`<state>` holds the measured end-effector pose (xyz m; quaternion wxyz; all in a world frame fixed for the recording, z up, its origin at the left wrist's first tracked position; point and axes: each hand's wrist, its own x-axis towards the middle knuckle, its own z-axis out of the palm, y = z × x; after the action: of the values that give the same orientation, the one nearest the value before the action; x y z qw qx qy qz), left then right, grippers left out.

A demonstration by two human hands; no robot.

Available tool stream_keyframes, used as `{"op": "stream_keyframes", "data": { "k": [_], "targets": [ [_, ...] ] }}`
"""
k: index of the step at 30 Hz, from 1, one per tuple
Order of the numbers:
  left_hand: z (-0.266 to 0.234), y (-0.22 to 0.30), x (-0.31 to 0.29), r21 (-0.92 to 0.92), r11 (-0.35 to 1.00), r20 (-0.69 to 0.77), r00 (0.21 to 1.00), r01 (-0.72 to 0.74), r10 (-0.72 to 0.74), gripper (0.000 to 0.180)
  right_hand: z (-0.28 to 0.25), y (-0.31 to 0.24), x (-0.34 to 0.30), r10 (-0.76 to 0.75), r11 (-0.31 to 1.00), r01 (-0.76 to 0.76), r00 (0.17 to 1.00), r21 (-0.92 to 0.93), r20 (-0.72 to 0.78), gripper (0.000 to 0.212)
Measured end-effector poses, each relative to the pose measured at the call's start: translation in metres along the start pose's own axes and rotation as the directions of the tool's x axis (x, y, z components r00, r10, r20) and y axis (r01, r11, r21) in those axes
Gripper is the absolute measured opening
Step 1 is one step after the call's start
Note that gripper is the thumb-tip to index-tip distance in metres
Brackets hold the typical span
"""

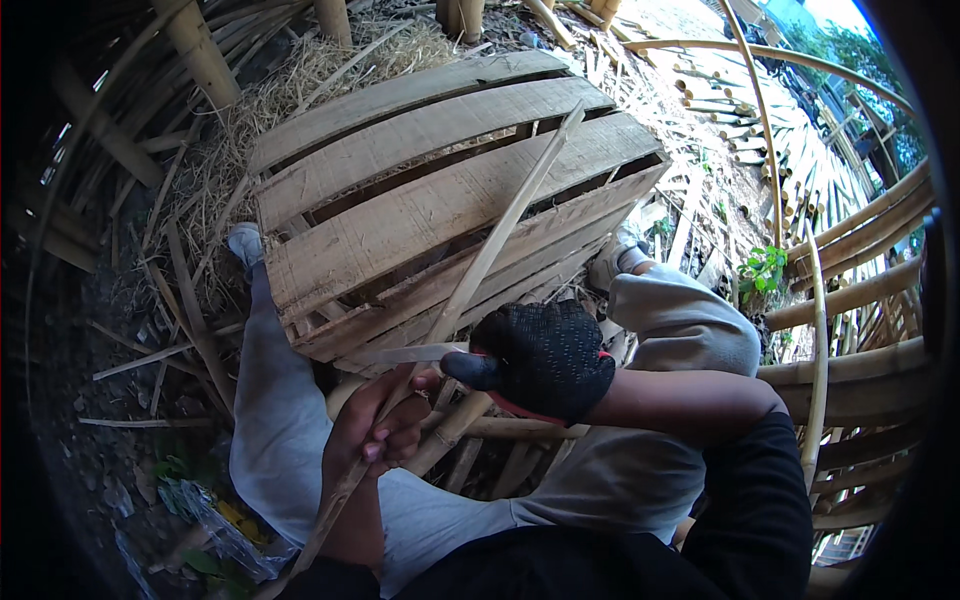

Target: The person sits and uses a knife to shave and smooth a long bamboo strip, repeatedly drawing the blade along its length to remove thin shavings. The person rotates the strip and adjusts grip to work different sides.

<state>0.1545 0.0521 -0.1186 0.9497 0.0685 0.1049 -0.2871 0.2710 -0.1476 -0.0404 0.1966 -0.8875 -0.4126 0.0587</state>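
Note:
My left hand, bare, is closed around a long split bamboo strip. The strip runs slantwise from beside my left forearm up over the slatted wooden crate, where its far end lies above the top boards. My right hand wears a black textured glove with red edging and is closed on a knife. Its pale blade points left and crosses the strip just above my left fingers. The glove hides the handle, and I cannot tell how deep the edge sits in the strip.
The crate stands between my legs. Straw and loose strips litter the ground behind and left of it. Bamboo poles form a barrier at right, near a green plant. Clear plastic lies at lower left. Cut bamboo pieces lie at far right.

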Motion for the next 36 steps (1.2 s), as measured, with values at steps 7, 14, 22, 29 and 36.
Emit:
{"op": "stream_keyframes", "data": {
  "k": [7, 14, 22, 29, 36],
  "targets": [
    [-0.004, -0.004, -0.003, -0.264, 0.964, 0.114, 0.993, 0.043, -0.013, 0.024, 0.026, 0.038, 0.023, -0.208, 0.950, 0.147, 0.957, -0.274, -0.205, 0.034],
    [-0.008, -0.006, -0.004, -0.308, 0.949, 0.181, 0.983, 0.068, -0.011, 0.019, 0.010, 0.022, 0.021, 0.092, 0.965, -0.094, 0.996, -0.243, -0.021, 0.043],
    [0.004, -0.009, -0.011, -0.284, 0.953, 0.100, 0.992, 0.108, -0.082, 0.019, 0.010, 0.043, 0.011, -0.002, 0.958, -0.031, 0.993, -0.286, -0.115, 0.042],
    [0.002, -0.009, -0.012, -0.338, 0.935, 0.187, 0.982, 0.104, -0.041, 0.014, 0.010, 0.018, 0.014, 0.056, 0.989, -0.062, 0.997, -0.131, -0.048, 0.060],
    [0.010, -0.008, -0.020, -0.357, 0.932, 0.194, 0.981, 0.060, 0.012, 0.017, -0.010, 0.000, 0.035, 0.118, 0.981, -0.100, 0.988, -0.168, 0.096, 0.068]
  ]
}}
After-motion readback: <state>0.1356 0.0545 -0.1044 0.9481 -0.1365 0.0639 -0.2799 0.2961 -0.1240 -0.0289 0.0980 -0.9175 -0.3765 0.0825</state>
